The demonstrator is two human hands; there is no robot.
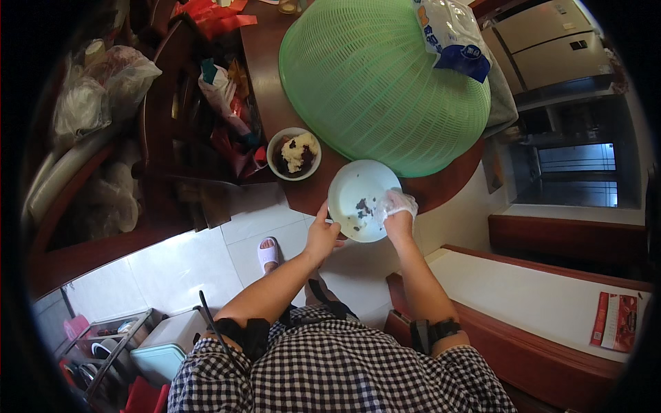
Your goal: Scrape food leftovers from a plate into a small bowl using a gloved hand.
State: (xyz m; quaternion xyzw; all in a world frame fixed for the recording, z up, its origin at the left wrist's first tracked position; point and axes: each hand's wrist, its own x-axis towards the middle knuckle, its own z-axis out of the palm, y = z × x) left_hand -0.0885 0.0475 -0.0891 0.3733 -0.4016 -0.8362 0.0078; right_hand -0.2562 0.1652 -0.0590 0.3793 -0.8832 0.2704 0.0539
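Observation:
My left hand (323, 235) grips the left rim of a white plate (353, 186), thumb at its edge and fingers underneath. The plate sits tilted at the table's front edge. Dark food scraps (363, 207) and pale smears are on its inner surface. My right hand (397, 214), in a clear plastic glove, is curled over the plate's right side. Its fingertips are hidden by the crinkled glove, so I cannot tell whether it pinches anything. Left of the plate stands a small bowl (272, 168) holding pale, crumbly food (298, 149) over dark food.
A big green mesh food cover (382, 88) fills much of the wooden table (266, 67), with a wipes packet (452, 36) on top. Wooden chairs (160, 103) bearing plastic bags stand left. Right is a white-topped cabinet (516, 281); storage boxes (168, 335) stand lower left.

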